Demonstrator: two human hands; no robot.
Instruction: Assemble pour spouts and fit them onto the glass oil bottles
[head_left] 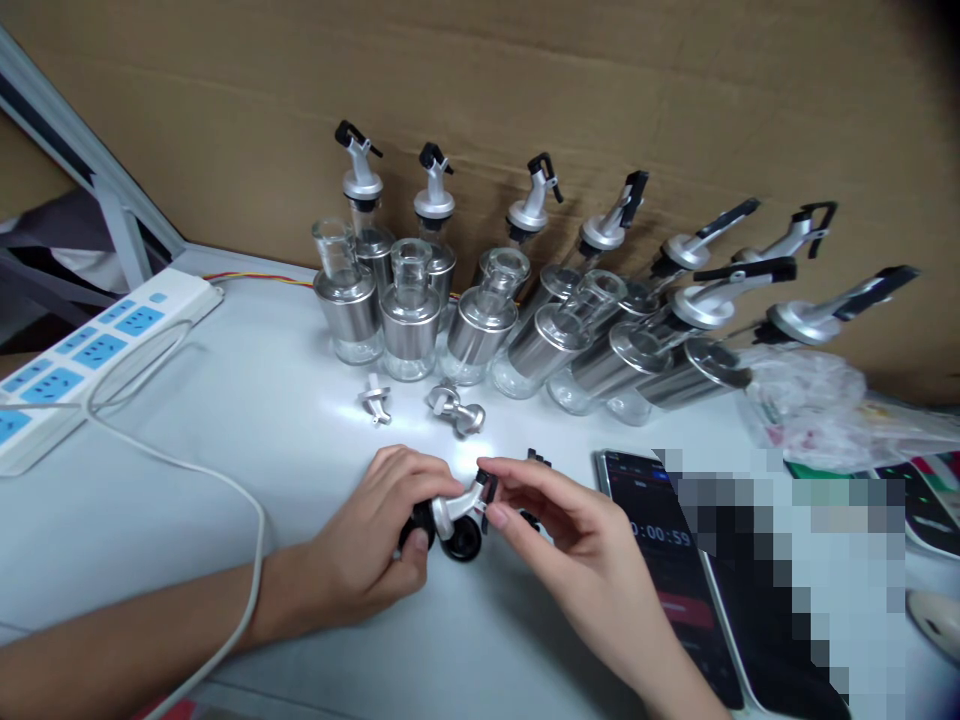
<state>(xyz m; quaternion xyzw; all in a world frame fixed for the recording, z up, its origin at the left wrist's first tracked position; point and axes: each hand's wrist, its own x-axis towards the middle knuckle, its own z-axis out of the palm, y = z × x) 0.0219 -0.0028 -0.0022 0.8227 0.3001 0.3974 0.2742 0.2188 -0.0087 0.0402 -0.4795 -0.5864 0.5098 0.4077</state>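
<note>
My left hand point(367, 530) is closed around the black base of a silver bottle pourer point(454, 508), just above the tabletop. With thumb and fingers, my right hand point(577, 545) pinches the black flip cap point(489, 490) at the spout's tip. Right below the pourer lies a round black stopper point(462, 542). Small black pieces point(537, 458) show partly behind my right hand. Farther back are a loose silver spout point(375, 402) and a small group of silver spouts point(459, 410). Behind them stand open-necked glass bottles point(411, 328) with steel sleeves.
More bottles with fitted pourers point(529, 212) line the cardboard wall point(480, 80). A power strip point(97, 360) sits left, its white cable point(259, 540) crossing over my left forearm. At right are a phone point(660, 590) showing a timer, plastic bags point(810, 400) and a mouse point(934, 620).
</note>
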